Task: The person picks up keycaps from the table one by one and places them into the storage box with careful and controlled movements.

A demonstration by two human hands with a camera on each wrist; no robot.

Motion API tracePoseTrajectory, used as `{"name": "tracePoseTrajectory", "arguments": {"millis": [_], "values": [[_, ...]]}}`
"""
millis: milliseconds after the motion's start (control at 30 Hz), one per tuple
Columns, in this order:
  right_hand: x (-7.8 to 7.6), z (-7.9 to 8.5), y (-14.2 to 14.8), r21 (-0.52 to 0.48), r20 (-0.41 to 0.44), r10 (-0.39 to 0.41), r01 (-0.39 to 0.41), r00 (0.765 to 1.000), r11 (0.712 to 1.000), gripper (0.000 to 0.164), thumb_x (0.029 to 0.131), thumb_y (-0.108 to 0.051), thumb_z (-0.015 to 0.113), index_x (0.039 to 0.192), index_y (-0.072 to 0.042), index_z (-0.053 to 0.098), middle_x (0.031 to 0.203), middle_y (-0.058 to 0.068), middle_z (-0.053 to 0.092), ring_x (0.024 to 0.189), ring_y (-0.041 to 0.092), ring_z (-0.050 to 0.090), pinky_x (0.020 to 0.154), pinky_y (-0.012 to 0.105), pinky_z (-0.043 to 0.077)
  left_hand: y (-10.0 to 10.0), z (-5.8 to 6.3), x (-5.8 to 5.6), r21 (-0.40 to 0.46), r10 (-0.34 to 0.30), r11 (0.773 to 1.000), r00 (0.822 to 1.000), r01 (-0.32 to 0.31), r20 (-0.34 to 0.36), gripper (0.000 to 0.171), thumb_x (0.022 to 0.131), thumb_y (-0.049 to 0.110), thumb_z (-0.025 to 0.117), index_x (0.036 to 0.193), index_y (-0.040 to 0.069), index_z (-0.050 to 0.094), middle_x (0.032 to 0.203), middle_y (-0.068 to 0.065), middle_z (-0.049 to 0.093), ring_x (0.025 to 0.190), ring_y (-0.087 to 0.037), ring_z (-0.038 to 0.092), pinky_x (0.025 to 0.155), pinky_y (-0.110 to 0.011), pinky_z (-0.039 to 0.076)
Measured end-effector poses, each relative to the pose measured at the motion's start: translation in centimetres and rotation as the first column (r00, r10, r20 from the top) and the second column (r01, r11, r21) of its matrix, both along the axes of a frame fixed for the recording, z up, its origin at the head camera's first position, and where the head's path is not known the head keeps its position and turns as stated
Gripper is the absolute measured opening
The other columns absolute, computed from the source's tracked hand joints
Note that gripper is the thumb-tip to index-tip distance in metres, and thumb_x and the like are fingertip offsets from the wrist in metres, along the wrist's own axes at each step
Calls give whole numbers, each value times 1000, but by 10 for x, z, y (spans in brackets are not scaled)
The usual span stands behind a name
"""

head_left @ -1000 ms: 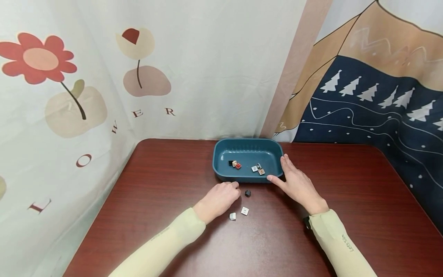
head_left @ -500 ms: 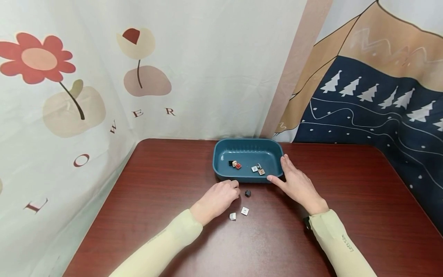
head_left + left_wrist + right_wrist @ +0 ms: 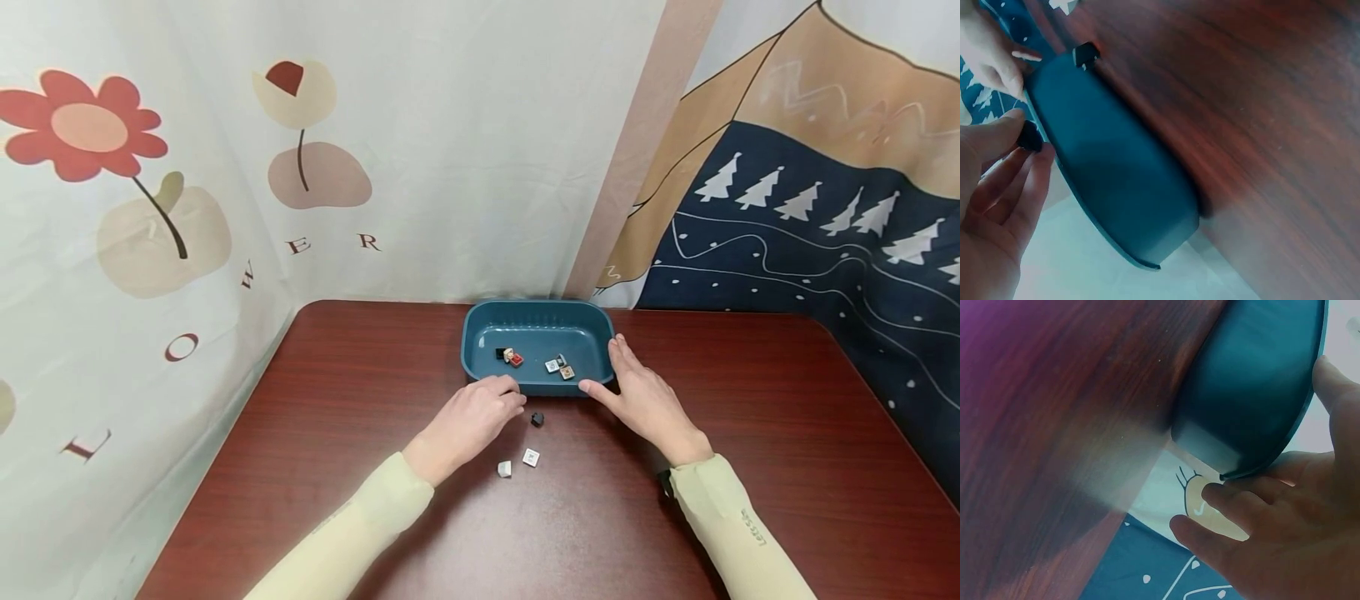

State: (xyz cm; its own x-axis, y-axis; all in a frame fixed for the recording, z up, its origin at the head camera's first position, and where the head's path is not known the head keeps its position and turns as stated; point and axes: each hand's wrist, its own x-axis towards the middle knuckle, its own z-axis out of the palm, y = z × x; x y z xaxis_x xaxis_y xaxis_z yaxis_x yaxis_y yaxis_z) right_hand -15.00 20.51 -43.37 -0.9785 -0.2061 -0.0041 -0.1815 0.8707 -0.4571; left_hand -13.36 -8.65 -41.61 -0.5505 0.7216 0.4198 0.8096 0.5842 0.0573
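My left hand [image 3: 472,417] is at the front wall of a blue plastic bin [image 3: 537,388]. In the left wrist view it pinches a small black keycap [image 3: 1030,136] between thumb and fingertips, level with the bin's rim. My right hand [image 3: 648,400] rests against the bin's right end, fingers extended along the side and thumb at the front rim. A second black keycap [image 3: 537,419] lies on the table just in front of the bin. Nearer to me are a white keycap with a printed mark [image 3: 531,457] and a plain white one [image 3: 505,469].
Inside the bin lie several small pieces: a red keycap [image 3: 516,359] beside black and cream ones at left, and white and tan keycaps [image 3: 567,372] at right. The reddish-brown table [image 3: 360,358] meets printed curtains [image 3: 450,167] behind the bin.
My left hand has risen from the table in front of the bin to its front rim, with the black keycap between its fingers. The right hand and bin have stayed put.
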Motion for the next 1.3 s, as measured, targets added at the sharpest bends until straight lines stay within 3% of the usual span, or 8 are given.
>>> {"name": "tracePoseTrajectory", "arguments": {"millis": [167,567,733,933,1300], "values": [[1,0,0,-6,-3,0,0,1000,1000,102,98,-62,60,160,8,21,168,27,16,149,48,30,114,61,35,-3,2,-6,100,-21,995,1000,21,0,12,91,10,81,103,5,80,99,-2,69,89,-17,66,82,-27,58],[0,0,0,-9,4,-4,4,1000,1000,101,98,-61,61,161,8,21,168,27,16,149,49,31,114,62,34,-7,6,-19,181,4,983,1000,-3,-7,21,90,8,81,110,3,78,112,-9,71,103,-22,69,93,-31,56],[1,1,0,-10,3,-2,2,1000,1000,101,99,-60,61,161,8,20,168,27,16,149,49,30,114,62,34,-7,7,-26,241,0,970,1000,-1,6,22,90,7,80,112,3,78,110,-7,71,101,-20,69,91,-28,56],[0,1,0,-8,2,-4,4,1000,1000,101,98,-60,61,161,8,20,168,27,16,149,49,30,114,62,34,-3,9,-34,241,26,970,999,-29,19,15,94,8,76,109,6,80,103,-5,70,92,-18,68,83,-27,57],[-1,-1,1,-13,0,-1,1,1000,1000,104,97,-65,59,161,8,20,168,26,16,149,48,30,115,62,34,6,10,-47,191,99,974,987,-122,128,10,94,11,78,102,7,81,97,-3,70,90,-17,68,82,-28,57]]}}
